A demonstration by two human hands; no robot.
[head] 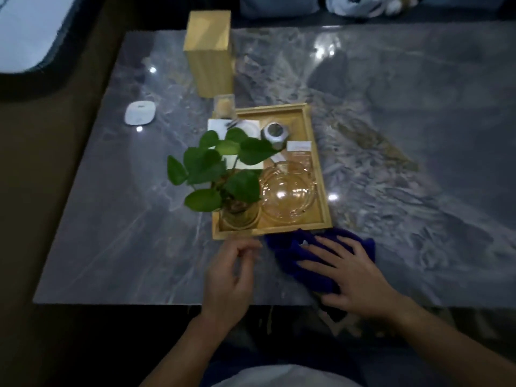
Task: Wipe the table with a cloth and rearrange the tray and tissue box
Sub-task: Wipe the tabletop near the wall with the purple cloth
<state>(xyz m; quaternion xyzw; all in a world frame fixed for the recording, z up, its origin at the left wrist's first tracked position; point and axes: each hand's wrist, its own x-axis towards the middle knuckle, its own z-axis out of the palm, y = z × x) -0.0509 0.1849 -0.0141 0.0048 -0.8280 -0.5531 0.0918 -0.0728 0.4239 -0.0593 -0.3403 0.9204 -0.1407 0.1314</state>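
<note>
A wooden tray point(314, 163) lies in the middle of the grey marble table point(117, 247); it carries a green plant in a glass jar point(240, 213), a glass teapot point(287, 194) and a small metal cup point(275, 132). Behind it stands a tall wooden tissue box point(209, 51). A dark blue cloth point(290, 255) lies just in front of the tray's near right corner. My right hand point(351, 275) rests flat on the cloth with fingers spread. My left hand point(231, 272) hovers beside the tray's near edge, fingers loosely curled, holding nothing.
A small white rounded device point(139, 113) lies on the table to the left of the tray. A sofa with a cushion point(360, 4) runs along the far side. The table's near edge is just below my hands.
</note>
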